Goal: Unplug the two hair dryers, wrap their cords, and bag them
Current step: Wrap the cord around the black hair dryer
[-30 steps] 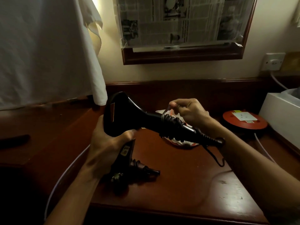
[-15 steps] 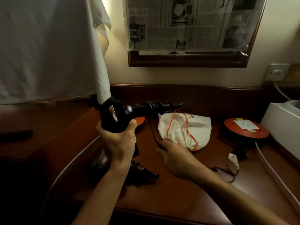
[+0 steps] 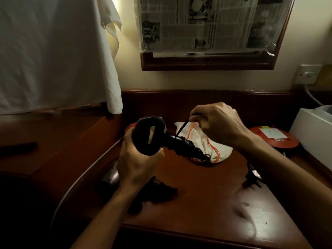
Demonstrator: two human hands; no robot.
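My left hand [image 3: 137,162] grips the round body of a black hair dryer [image 3: 152,135], held above the wooden desk [image 3: 206,203] with its handle pointing right. Black cord [image 3: 181,131] is coiled several times around that handle. My right hand [image 3: 217,125] pinches the cord above the handle, pulled taut. The cord's plug [image 3: 251,178] lies on the desk to the right. A second black hair dryer [image 3: 156,190] lies on the desk under my left forearm, partly hidden. A white drawstring bag [image 3: 203,142] with orange strings lies behind the held dryer.
A red round extension reel [image 3: 274,135] with a socket sits at the right, beside a white box [image 3: 312,126]. A wall socket [image 3: 308,74] holds a white cable. White cloth [image 3: 53,51] hangs at left. A newspaper-covered frame [image 3: 212,31] hangs above.
My right hand rose from the desk with the cord and now holds it taut above the handle. The dryer's handle swung from pointing away to pointing right and down.
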